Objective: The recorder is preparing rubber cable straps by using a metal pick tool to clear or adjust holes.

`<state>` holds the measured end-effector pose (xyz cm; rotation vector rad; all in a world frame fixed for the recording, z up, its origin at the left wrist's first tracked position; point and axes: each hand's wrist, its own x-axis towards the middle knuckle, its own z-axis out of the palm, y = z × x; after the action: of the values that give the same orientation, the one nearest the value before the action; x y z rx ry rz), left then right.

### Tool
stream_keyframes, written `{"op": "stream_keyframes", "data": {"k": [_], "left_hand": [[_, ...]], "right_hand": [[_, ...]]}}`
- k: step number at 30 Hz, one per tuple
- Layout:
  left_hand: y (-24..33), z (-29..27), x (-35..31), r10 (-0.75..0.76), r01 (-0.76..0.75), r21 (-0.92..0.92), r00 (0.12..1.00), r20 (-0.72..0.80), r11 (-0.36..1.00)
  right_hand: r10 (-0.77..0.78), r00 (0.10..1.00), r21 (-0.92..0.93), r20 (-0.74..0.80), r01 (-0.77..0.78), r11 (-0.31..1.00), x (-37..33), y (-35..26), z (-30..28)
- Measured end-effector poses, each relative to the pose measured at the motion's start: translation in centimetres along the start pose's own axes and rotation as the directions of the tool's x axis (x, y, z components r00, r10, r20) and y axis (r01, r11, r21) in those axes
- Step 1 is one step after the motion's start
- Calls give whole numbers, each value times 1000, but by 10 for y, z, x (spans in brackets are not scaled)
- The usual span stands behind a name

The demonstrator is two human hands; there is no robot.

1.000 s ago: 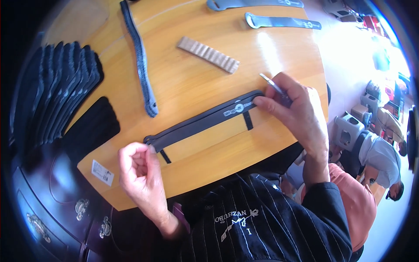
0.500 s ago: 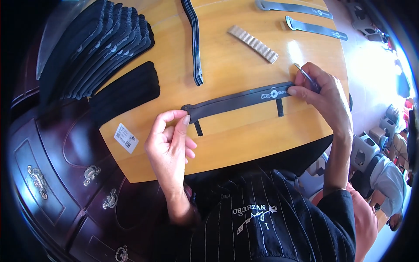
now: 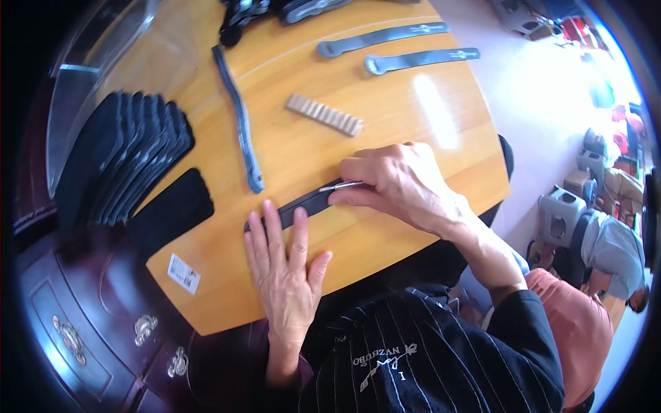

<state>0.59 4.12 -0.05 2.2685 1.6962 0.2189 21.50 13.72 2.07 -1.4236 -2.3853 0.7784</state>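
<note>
A long dark strap (image 3: 313,204) lies along the table near me. My left hand (image 3: 284,279) rests flat over its left end, fingers spread and thumb apart. Closed around the strap's other part is my right hand (image 3: 406,184), which hides that end. The same hand holds a slim silver pointed tool (image 3: 339,186); its handle is covered by the fingers. Beyond my hands lies a narrow bundle of dark straps (image 3: 241,127), with a ridged tan strip (image 3: 323,114) to its right.
Two grey straps (image 3: 385,37) (image 3: 427,60) lie at the far right of the wooden table (image 3: 385,241). Fanned black straps (image 3: 131,155) and a black piece (image 3: 175,210) sit left. A white label (image 3: 184,274) is near the left edge. Other people (image 3: 613,241) are at right.
The strap was stretched between both hands, printed side showing; now it is down on the table with the print out of sight. My left hand went from pinching its end to lying flat.
</note>
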Motion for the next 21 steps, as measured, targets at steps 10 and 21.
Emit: {"op": "stream_keyframes", "data": {"k": [10, 21], "left_hand": [[1, -2, 0, -21, 20, 77, 1000, 19, 997], [2, -34, 58, -163, 88, -225, 925, -344, 970]], "right_hand": [[43, 998, 335, 43, -55, 941, 4, 28, -30], [149, 909, -76, -390, -194, 978, 23, 92, -59]]}}
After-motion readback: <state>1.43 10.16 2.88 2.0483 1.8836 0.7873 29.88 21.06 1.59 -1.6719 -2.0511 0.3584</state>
